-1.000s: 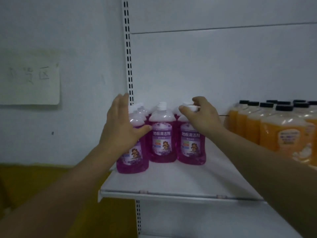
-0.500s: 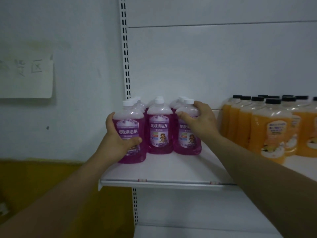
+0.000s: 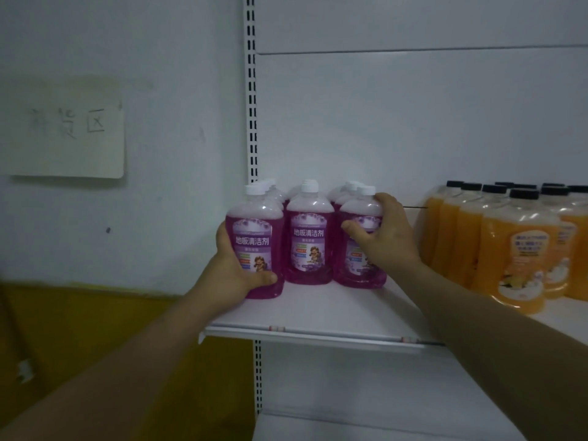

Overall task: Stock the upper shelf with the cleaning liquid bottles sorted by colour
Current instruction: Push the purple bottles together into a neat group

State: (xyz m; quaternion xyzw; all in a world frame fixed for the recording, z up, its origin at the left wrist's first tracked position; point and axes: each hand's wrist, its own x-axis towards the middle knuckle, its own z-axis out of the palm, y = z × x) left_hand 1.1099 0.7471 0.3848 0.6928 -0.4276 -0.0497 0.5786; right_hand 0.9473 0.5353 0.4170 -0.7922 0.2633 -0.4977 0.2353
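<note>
My left hand (image 3: pixel 234 275) grips the front-left purple bottle (image 3: pixel 256 246) low on its body, thumb curled across the front near the base, fingers wrapped round its left side. My right hand (image 3: pixel 386 237) is curled over the front-right purple bottle (image 3: pixel 358 249), fingers round its shoulder on the right and thumb pressed on the label. Between them stands the middle purple bottle (image 3: pixel 308 240), upright and untouched, just beside both. All three have white caps and stand at the front of a block of purple bottles, with more white caps showing in rows behind them, at the left end of the upper shelf (image 3: pixel 334 313), close to its back panel. The left bottle sits slightly nearer the shelf's front edge than the other two. Well apart, toward the shelf's right end, I see a group of orange bottles (image 3: pixel 518 246) with black caps, upright in rows. Left of the slotted upright (image 3: pixel 252 90), a paper sign (image 3: pixel 63 128) hangs on the wall.
</note>
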